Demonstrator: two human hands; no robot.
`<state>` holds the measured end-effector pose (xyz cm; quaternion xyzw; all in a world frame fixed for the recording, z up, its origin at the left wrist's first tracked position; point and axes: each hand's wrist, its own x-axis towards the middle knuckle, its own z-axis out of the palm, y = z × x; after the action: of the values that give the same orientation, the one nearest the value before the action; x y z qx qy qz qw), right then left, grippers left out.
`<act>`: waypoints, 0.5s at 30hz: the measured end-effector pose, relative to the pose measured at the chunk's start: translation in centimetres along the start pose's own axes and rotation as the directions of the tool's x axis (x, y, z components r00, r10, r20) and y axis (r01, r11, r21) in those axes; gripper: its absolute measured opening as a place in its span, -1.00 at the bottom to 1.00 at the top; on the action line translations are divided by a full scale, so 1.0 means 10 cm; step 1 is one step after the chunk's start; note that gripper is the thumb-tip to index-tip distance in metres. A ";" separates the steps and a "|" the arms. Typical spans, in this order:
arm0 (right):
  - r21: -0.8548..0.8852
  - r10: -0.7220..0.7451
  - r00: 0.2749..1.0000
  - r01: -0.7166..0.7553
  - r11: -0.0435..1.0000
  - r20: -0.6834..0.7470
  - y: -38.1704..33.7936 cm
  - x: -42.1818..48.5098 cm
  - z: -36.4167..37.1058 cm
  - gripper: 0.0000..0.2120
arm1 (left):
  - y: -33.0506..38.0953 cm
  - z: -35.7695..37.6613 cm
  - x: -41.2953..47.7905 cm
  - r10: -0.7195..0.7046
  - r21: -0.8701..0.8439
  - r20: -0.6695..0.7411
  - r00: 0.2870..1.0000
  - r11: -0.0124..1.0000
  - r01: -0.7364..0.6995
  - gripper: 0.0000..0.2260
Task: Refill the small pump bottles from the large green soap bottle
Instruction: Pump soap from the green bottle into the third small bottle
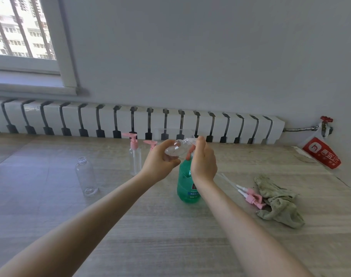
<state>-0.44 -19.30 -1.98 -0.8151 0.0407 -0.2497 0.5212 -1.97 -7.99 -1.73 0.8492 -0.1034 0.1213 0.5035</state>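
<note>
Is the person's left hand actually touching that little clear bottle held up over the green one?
Touching. In the head view the left hand grips the tilted small clear bottle, fingers and thumb curled round it.

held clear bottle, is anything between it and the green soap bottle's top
Only the right hand: it covers the top of the green soap bottle, right beside the mouth of the held clear bottle, tilted in the left hand. Nothing else visible between them.
</note>
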 end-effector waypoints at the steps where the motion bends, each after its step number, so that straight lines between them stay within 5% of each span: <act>1: -0.003 -0.002 1.000 0.002 1.000 0.004 0.00 0.00 0.00 -0.45 | 0.00 0.00 0.00 0.003 0.009 0.001 1.000 1.000 -0.003 -0.56; 15: 0.051 0.027 0.992 -0.033 0.998 0.123 0.01 0.05 -0.02 -0.53 | -0.03 -0.17 0.13 0.029 0.223 0.007 1.000 0.974 -0.029 -0.52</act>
<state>-0.08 -19.69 -1.81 -0.8140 0.0144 -0.1924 0.5479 -0.81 -6.36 -0.80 0.8990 -0.1023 0.1380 0.4029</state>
